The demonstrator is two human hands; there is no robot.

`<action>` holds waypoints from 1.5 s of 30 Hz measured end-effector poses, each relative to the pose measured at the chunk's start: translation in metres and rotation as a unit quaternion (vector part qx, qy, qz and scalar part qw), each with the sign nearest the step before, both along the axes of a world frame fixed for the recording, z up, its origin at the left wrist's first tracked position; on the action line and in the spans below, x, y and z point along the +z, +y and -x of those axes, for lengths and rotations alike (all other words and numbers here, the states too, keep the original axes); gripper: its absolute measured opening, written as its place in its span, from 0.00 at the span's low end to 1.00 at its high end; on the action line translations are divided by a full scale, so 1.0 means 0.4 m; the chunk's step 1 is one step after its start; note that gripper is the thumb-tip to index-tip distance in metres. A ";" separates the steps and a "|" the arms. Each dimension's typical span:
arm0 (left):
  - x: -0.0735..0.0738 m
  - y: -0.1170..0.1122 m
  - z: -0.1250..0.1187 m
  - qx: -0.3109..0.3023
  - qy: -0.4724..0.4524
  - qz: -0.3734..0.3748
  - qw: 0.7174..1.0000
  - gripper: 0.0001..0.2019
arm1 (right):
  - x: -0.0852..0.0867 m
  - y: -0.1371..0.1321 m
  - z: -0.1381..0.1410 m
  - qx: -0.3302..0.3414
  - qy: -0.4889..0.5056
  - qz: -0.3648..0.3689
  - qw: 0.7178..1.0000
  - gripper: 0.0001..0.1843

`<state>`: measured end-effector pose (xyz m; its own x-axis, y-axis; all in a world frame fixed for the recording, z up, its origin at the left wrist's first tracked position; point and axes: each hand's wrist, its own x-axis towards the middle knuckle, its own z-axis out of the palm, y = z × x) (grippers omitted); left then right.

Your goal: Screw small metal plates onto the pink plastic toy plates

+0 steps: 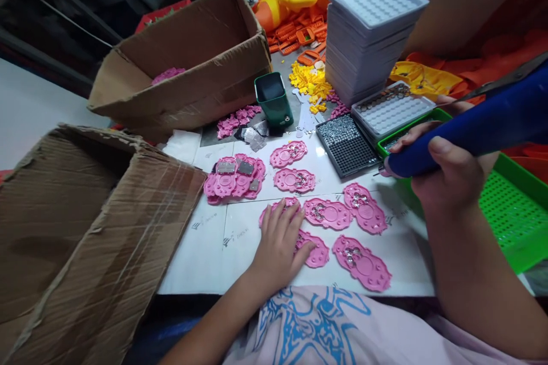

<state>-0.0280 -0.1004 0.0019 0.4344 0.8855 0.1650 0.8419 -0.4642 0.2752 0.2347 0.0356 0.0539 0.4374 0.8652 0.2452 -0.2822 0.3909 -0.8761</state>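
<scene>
My left hand [278,245] lies with its fingers stretched over two pink plastic shells, partly covering them; a pink shell [317,251] shows beside its thumb. Several more stand around it, such as the shell [327,214] just right of the fingertips and the shell [363,262] near the table's front edge. Shiny metal bits sit in them. My right hand [456,179] is wrapped round a blue electric screwdriver [475,125], its tip pointing left above the edge of a green tray [432,117] holding small parts. The tip touches no shell.
Left stand two cardboard boxes [171,80] [98,239]. A pile of pink shells [235,177], a dark green cup [274,100], a black tray of screws [346,145] and a tall stack of white trays [368,40] are on the table. A green basket [514,211] is at right.
</scene>
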 end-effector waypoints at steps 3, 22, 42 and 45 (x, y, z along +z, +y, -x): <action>0.017 0.011 -0.018 0.002 -0.001 -0.026 1.000 0.22 | 0.000 0.003 0.000 0.008 0.016 -0.006 1.000 0.27; 0.004 0.069 -0.185 -0.146 0.057 0.065 0.985 0.35 | 0.010 -0.015 0.005 0.033 -0.011 -0.010 0.999 0.19; 0.137 0.512 0.161 0.212 0.120 0.114 0.963 0.12 | 0.007 -0.013 0.002 0.005 0.045 0.039 0.998 0.26; 0.122 0.534 0.182 0.206 0.111 0.141 0.962 0.10 | 0.005 -0.013 0.000 0.000 0.039 0.026 0.999 0.26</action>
<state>-0.1010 0.1133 0.0508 0.0347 0.9858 -0.1640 0.9908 -0.0125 0.1347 0.2346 0.0305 0.0559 0.4539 0.8758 0.1642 -0.3505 0.3450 -0.8707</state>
